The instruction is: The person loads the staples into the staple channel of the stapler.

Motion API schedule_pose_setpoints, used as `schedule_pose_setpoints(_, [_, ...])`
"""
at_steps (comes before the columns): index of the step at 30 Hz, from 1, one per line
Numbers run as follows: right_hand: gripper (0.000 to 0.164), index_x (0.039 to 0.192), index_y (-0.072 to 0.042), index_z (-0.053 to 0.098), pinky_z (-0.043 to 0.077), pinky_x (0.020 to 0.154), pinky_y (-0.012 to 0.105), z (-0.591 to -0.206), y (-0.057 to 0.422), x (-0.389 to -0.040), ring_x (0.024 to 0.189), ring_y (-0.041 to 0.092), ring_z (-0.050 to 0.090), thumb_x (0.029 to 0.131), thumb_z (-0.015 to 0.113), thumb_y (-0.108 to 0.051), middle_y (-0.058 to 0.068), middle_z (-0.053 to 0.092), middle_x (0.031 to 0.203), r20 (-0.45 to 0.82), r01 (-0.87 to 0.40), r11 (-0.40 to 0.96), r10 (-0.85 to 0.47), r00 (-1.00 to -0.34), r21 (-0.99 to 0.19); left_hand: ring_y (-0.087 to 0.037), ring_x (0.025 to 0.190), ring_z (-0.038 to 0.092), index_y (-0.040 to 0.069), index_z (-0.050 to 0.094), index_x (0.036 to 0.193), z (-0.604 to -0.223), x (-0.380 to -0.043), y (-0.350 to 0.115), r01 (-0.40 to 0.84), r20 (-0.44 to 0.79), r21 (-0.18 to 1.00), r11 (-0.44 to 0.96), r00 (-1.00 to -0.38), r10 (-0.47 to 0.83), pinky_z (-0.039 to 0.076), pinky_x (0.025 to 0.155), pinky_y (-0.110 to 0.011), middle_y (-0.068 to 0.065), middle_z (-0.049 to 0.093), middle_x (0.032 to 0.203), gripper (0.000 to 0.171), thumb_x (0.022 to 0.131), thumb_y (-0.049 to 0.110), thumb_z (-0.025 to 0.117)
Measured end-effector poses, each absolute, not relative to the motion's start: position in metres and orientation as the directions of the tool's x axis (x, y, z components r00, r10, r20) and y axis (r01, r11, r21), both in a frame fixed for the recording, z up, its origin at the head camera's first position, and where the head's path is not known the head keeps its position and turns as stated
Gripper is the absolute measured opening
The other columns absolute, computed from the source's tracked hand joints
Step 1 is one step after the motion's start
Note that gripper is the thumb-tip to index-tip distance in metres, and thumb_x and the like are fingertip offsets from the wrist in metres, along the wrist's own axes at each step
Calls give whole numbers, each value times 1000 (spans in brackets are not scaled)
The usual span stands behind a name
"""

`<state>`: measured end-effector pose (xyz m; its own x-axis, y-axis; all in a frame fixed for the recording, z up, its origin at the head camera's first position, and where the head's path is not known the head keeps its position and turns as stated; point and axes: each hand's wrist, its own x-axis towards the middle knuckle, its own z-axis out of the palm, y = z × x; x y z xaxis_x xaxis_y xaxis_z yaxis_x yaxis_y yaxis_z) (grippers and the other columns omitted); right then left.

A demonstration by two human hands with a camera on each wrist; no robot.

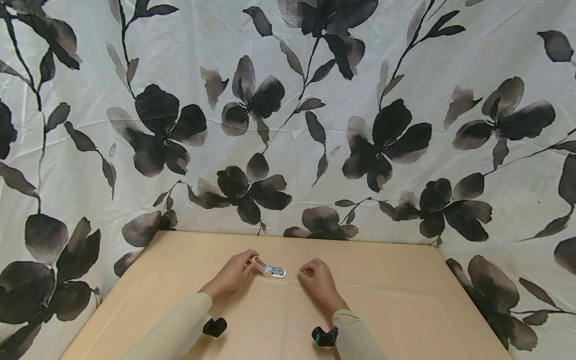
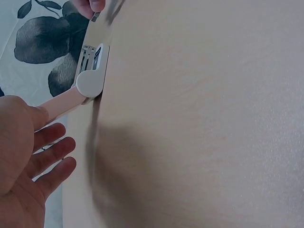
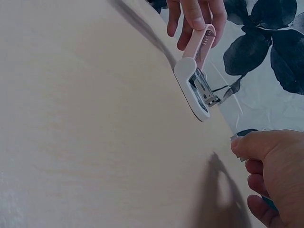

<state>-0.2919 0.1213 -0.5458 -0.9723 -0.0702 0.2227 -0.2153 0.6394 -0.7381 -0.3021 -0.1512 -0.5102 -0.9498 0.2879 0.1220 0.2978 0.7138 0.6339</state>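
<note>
A small stapler (image 1: 274, 271) in pink and white stands opened up, its pink lid swung back and its metal staple channel (image 3: 204, 88) exposed. My left hand (image 1: 231, 275) pinches the end of the pink lid (image 2: 64, 103) between thumb and finger; in the left wrist view the other fingers are spread loosely. The white base (image 3: 184, 78) rests low at the table surface. To the right of the stapler, my right hand (image 1: 320, 284) pinches a short grey metal piece that looks like a strip of staples (image 3: 234, 140), mostly covered by thumb and fingers. A small gap separates it from the stapler's front end.
Both hands work over a light wood-coloured table (image 1: 387, 310). Behind its far edge hangs a white cloth (image 1: 310, 165) printed with dark flowers. Each wrist bears a black strapped device, the left one (image 1: 215, 327) and the right one (image 1: 324, 336).
</note>
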Motion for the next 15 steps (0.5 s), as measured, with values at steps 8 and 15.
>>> schedule_pose_setpoints(8, [4,91,-11,77,55,86,35,-544,116,-292,92,15,59,90,80,-13,1,65,98,229,-226,639,-81,-970,-735,-22,103,66,2,62,126,-510,-303,-151,297,119,629,718,-950,288,55,94,-45,-9,71,115,24,102,6,62])
schedule_pose_setpoints(15, [4,92,-11,77,55,84,34,-544,112,-292,91,16,59,89,80,-11,2,65,97,233,-236,634,-91,-968,-737,-22,103,66,2,62,127,-511,-303,-151,300,121,628,718,-949,291,55,94,-46,-9,71,117,24,103,5,61])
